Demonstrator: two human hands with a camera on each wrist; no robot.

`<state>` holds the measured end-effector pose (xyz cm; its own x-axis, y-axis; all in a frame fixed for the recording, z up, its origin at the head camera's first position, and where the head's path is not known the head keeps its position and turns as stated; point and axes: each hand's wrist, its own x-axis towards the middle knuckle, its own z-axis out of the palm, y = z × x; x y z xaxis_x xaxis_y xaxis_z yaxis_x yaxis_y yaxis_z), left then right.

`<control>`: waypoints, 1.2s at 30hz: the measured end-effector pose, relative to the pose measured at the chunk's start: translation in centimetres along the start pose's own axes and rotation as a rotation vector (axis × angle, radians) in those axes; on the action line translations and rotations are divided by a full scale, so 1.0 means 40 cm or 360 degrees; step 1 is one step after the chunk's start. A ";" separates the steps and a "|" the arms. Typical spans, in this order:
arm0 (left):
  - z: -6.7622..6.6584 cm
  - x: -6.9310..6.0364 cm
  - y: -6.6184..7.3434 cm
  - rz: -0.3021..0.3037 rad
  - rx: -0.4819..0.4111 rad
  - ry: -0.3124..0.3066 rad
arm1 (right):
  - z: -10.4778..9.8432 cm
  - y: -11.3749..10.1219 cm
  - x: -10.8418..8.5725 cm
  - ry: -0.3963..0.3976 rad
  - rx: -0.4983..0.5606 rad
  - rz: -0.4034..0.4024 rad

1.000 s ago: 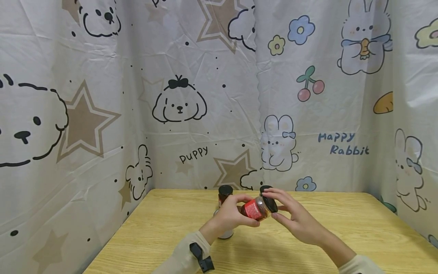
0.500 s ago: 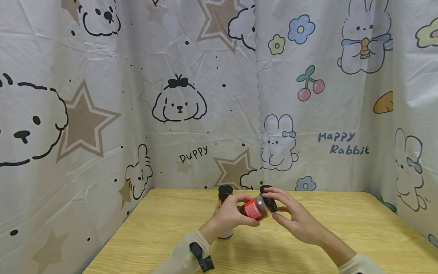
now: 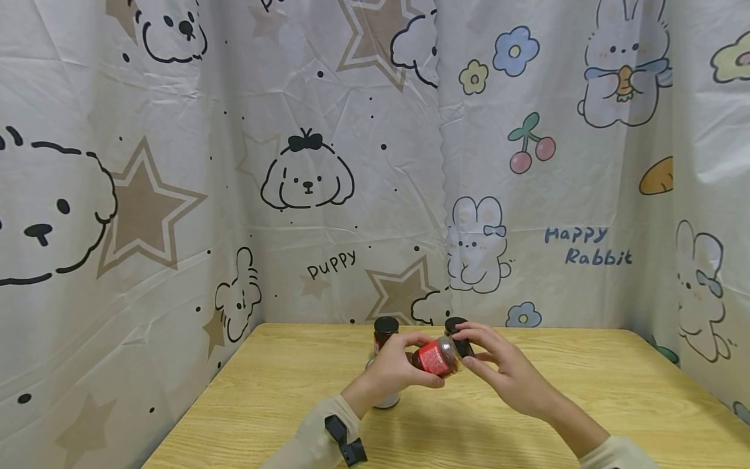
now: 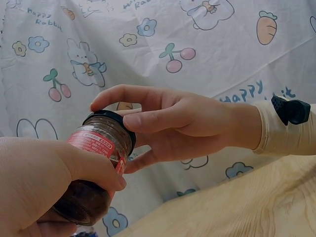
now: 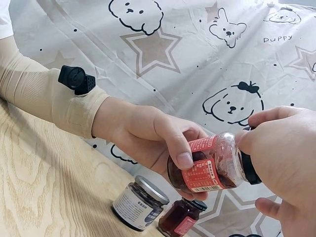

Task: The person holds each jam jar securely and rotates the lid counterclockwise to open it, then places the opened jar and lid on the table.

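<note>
A glass jar with a red label [image 3: 433, 359] is held tilted above the table, its black lid [image 3: 464, 347] toward the right. My left hand [image 3: 394, 371] grips the jar's body, thumb across the label in the right wrist view. The fingers and thumb of my right hand [image 3: 511, 374] pinch the rim of the black lid [image 4: 111, 118]. The lid sits on the jar's mouth in the left wrist view. Dark contents show through the glass [image 5: 227, 160].
Behind my left hand stand a dark jar with a black lid [image 3: 386, 327] and a silver-lidded jar [image 5: 140, 205]. Another black-lidded jar [image 3: 454, 324] is behind the held one. A patterned curtain surrounds the wooden table [image 3: 281, 384].
My right fingers have shifted slightly on the lid, and the lid looks turned or tilted differently. The left hand and the jar's body have barely moved.
</note>
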<state>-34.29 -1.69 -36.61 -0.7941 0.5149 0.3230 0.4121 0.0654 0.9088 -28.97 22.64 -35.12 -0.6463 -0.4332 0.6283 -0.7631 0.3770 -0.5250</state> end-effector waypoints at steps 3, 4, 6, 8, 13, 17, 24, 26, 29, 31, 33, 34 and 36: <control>0.001 0.001 -0.001 0.0004 0.0006 0.0005 | 0.001 0.000 -0.001 0.0003 0.0004 -0.0010; 0.001 0.001 -0.001 0.0008 0.0007 0.0006 | 0.001 0.001 -0.001 0.0004 0.0000 -0.0012; 0.001 0.002 -0.002 0.0017 0.0011 0.0005 | 0.001 0.001 -0.001 0.0003 -0.0007 -0.0007; 0.001 0.002 -0.002 0.0022 0.0018 0.0005 | 0.001 0.001 -0.002 0.0005 -0.0014 -0.0004; 0.002 0.001 0.000 0.0026 0.0019 0.0005 | -0.001 0.000 -0.003 0.0001 -0.0023 0.0001; 0.002 0.001 0.001 0.0030 0.0021 0.0005 | -0.001 0.000 -0.002 -0.0007 -0.0027 -0.0006; 0.000 0.000 0.001 0.0004 0.0035 0.0012 | -0.005 0.002 -0.003 -0.0019 -0.0052 0.0030; -0.001 -0.001 0.001 -0.0003 0.0032 0.0007 | -0.005 0.002 -0.003 -0.0024 -0.0057 0.0035; -0.002 -0.002 0.001 -0.0003 0.0032 0.0002 | -0.005 0.002 -0.004 -0.0028 -0.0071 0.0034; -0.003 -0.002 0.001 0.0001 0.0035 0.0000 | -0.005 0.002 -0.005 -0.0030 -0.0083 0.0028; -0.003 -0.002 0.000 0.0005 0.0038 0.0000 | -0.005 0.001 -0.006 -0.0034 -0.0089 0.0025; -0.003 -0.002 0.000 0.0006 0.0040 0.0001 | -0.005 0.001 -0.006 -0.0036 -0.0090 0.0023; -0.003 -0.001 -0.001 0.0008 0.0039 0.0002 | -0.005 -0.001 -0.005 -0.0043 -0.0086 0.0016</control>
<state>-34.32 -1.81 -36.63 -0.7925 0.5144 0.3277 0.4269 0.0841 0.9004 -28.81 22.90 -35.12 -0.6546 -0.4510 0.6068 -0.7553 0.4249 -0.4990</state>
